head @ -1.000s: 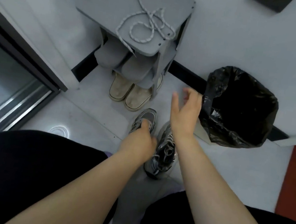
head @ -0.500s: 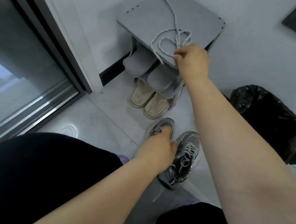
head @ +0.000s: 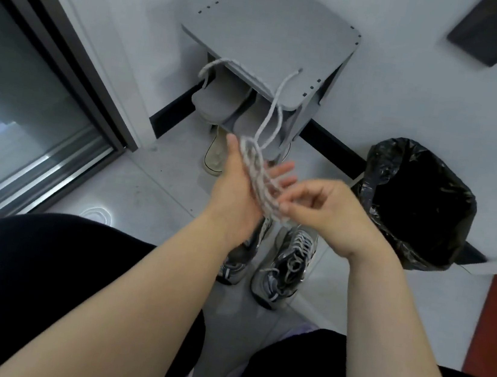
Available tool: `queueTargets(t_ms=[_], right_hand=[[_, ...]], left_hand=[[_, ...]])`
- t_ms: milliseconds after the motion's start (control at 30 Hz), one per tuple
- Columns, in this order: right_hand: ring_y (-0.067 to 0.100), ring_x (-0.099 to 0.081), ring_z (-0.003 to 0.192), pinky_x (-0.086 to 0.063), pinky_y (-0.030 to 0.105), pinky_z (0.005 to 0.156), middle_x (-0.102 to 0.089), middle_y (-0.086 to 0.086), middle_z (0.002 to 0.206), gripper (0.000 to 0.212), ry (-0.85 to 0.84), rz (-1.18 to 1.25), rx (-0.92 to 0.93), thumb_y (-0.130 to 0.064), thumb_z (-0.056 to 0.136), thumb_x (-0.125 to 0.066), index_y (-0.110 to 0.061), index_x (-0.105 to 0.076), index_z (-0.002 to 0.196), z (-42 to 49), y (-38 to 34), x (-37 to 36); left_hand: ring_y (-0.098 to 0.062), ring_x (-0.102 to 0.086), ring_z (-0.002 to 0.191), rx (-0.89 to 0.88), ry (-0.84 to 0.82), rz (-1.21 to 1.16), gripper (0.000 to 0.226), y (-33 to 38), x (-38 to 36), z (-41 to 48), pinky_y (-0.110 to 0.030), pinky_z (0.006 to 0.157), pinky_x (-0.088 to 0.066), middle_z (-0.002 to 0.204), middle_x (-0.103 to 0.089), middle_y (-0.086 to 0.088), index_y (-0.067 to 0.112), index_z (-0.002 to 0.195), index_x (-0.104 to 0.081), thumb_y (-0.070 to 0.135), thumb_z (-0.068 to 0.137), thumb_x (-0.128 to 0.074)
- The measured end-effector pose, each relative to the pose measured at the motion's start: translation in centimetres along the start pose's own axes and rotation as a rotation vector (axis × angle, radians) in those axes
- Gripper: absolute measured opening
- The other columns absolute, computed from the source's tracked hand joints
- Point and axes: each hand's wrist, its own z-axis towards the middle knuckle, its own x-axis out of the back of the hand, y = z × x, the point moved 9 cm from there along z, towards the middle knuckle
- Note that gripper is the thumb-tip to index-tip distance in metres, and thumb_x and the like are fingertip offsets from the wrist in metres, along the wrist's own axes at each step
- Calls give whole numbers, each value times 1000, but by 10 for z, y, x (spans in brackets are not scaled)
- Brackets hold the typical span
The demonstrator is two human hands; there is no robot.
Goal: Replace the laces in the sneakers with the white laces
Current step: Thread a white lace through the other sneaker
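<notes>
A bundle of white laces (head: 261,177) lies across my left hand (head: 234,186), which is held palm up with fingers spread. My right hand (head: 317,210) pinches the near end of the bundle. Two strands trail from it up over the front edge of the grey shoe rack (head: 270,39). Below my hands two grey sneakers stand side by side on the floor: the right sneaker (head: 285,269) shows its grey laces, the left sneaker (head: 241,260) is partly hidden by my left wrist.
Grey slippers (head: 220,102) sit on the rack's shelf and a beige shoe (head: 215,155) stands under it. A black-lined trash bin (head: 415,204) stands at the right. A glass door with a metal track (head: 39,135) is at the left. My dark-clothed knees frame the sneakers.
My right hand pulled the white laces off the rack top and down toward me. My left hand left the sneaker and rose under the bundle.
</notes>
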Motion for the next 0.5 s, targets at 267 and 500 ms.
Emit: queueTargets(t_ms=[267,500], right_hand=[[7,-60,60,-51,27,71,-67,-4,60,22,-147,-362,-480,-1,73,-67,-20,-71,64,-39,126,23],[9,-66,86,-51,22,82,-71,0,87,14,158,116,-220,-5,89,-56,-14,-58,79,-11,91,11]], left_hand=[[-3,-40,45,-228,253,-6,28,42,32,2,-15,41,-36,63,-51,4,9,100,-54,31,98,-38],[-3,-29,39,-68,69,713,33,-15,13,9,-19,45,-25,54,-36,5,13,79,-51,25,101,-29]])
